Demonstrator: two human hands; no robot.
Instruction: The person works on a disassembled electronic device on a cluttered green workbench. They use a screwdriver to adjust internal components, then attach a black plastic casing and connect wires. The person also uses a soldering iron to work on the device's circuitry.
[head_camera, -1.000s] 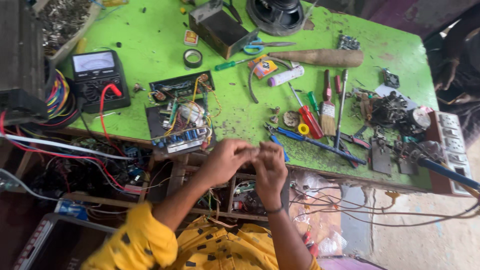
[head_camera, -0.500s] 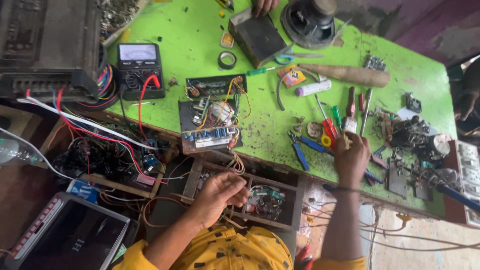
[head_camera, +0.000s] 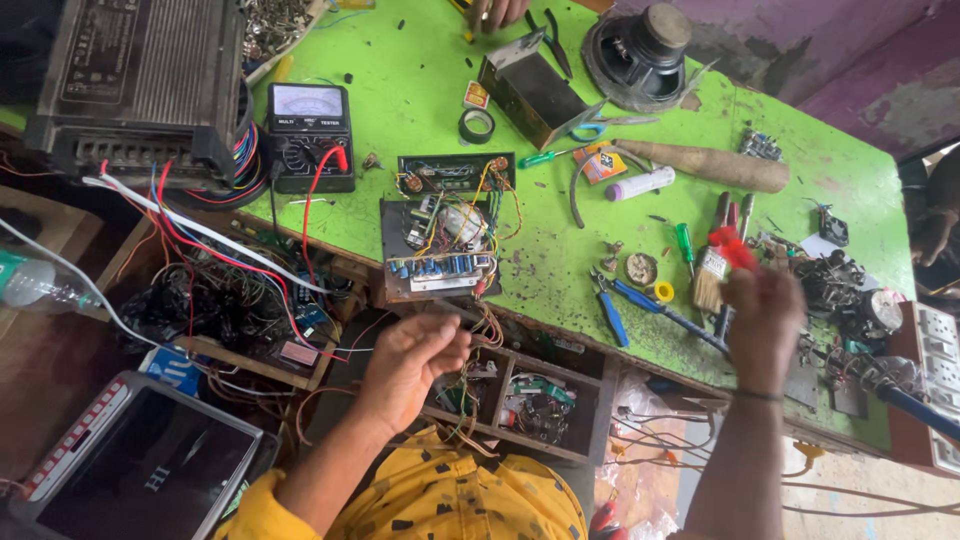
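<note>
My right hand (head_camera: 762, 318) hovers over the right part of the green workbench (head_camera: 420, 90), blurred, gripping a red-handled tool (head_camera: 732, 246) lifted above a small paint brush (head_camera: 710, 280) and other screwdrivers. My left hand (head_camera: 415, 362) is below the bench's front edge, fingers pinched on thin wires (head_camera: 487, 325) that hang from a circuit board (head_camera: 440, 250) lying at the edge. I wear a yellow patterned shirt.
A multimeter (head_camera: 308, 135) with red lead, a large amplifier chassis (head_camera: 140, 90), a speaker (head_camera: 640, 55), blue pliers (head_camera: 612, 305), a wooden handle (head_camera: 705, 165) and tape roll (head_camera: 476, 125) crowd the bench. Another person's hand (head_camera: 497, 12) rests at the far edge. A screen device (head_camera: 140, 465) sits lower left.
My hands, together a second ago, have separated. The right reached to the tool pile and now lifts a red-handled tool. The left stays low by the wires.
</note>
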